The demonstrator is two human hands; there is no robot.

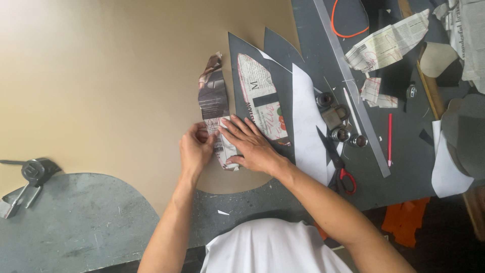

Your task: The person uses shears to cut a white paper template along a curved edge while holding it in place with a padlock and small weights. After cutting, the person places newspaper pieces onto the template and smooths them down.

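Right of centre on the table (126, 76): scissors (337, 164), metal ruler (348, 86), red pen (389, 139). At centre, newsprint pattern piece (216, 108) lying flat, long axis running up-frame, narrow tip toward top. Left hand (194, 151) pinching lower edge; right hand (251, 145) spread flat, pressing down.

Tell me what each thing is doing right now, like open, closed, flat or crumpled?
Newspaper pattern piece: flat on tan sheet, top end curled, pressed by both hands.
Left hand: fingers pinching its edge.
Right hand: spread flat.
Scissors: closed, lying flat.
Newspaper scrap: crumpled.
Red pencil: lying flat.
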